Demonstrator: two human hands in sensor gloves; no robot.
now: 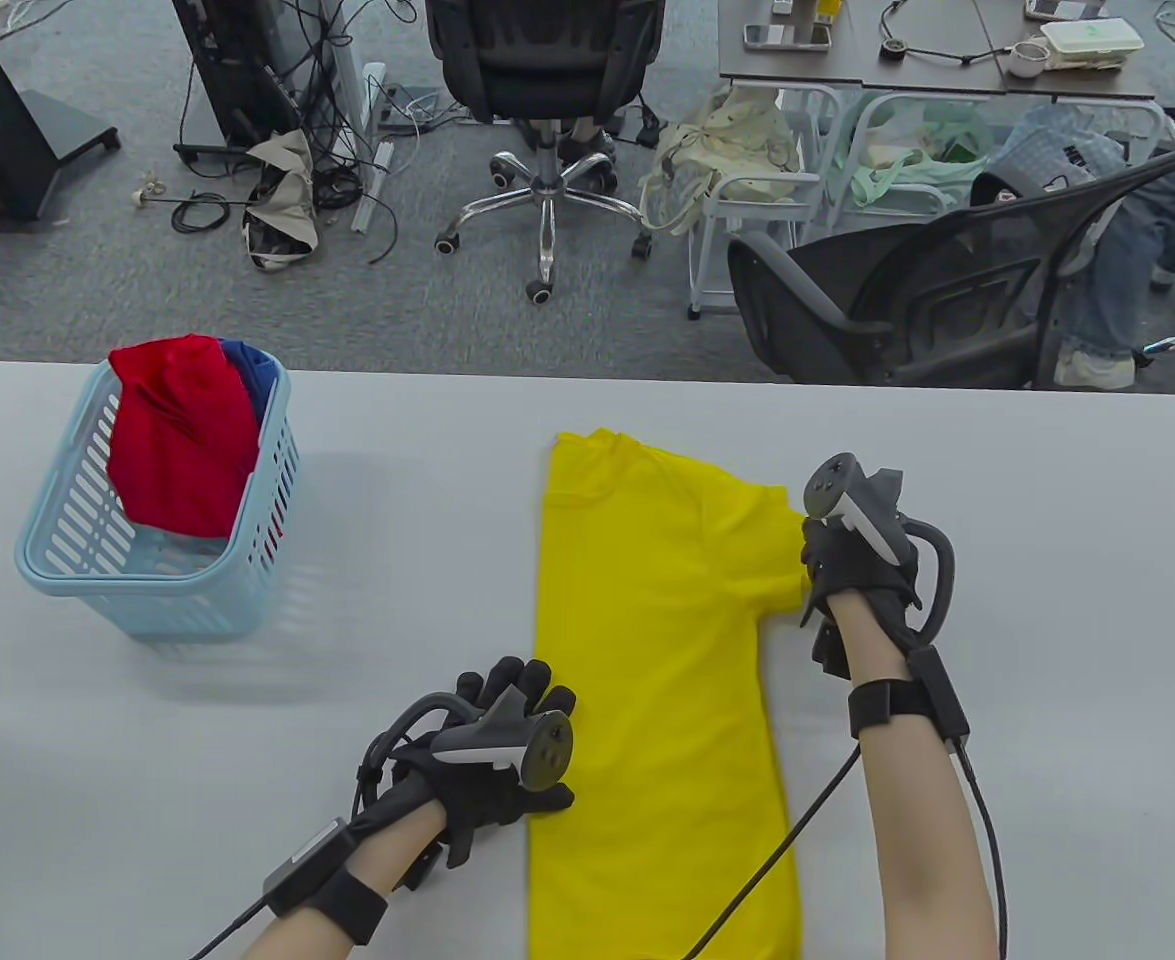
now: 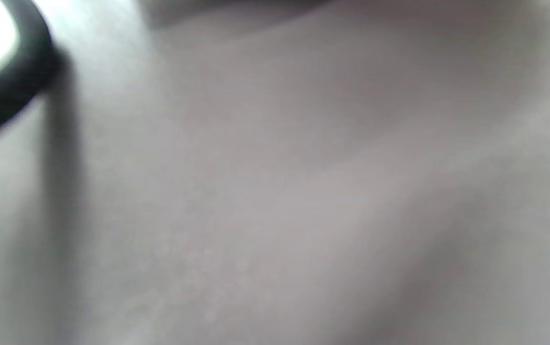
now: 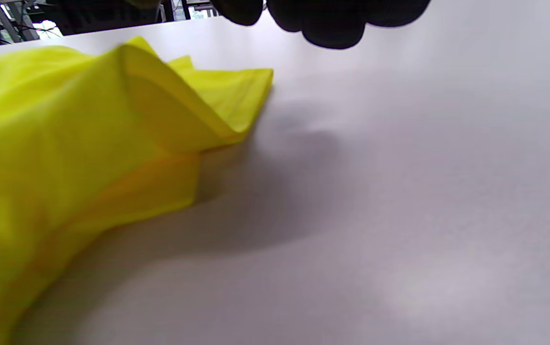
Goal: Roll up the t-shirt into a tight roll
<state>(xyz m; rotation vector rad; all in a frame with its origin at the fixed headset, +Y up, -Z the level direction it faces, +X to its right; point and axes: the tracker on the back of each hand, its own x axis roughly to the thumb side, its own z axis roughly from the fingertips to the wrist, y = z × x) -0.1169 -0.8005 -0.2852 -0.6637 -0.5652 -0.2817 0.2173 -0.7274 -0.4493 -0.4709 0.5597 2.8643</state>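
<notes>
The soft, light yellow t-shirt [image 1: 657, 650] lies folded lengthwise mid-table, the left hand [image 1: 492, 745] resting flat-fingered on its straight edge, the right hand [image 1: 847, 570] seemingly pinching the floppy sleeve [image 3: 198, 105], best gripped at its hem.

The table view looks down from above the person's side of the worktop [image 1: 397, 430], facing out over its far edge to the office floor beyond, and takes in both hands. The left wrist view sits so close to the worktop [image 2: 303, 191] that only blurred grey surface fills it. The right wrist view rides low over the worktop [image 3: 399, 191], facing across it with the yellow t-shirt [image 3: 64, 143] close by. It shares that t-shirt [image 1: 647, 640] with the table view.
</notes>
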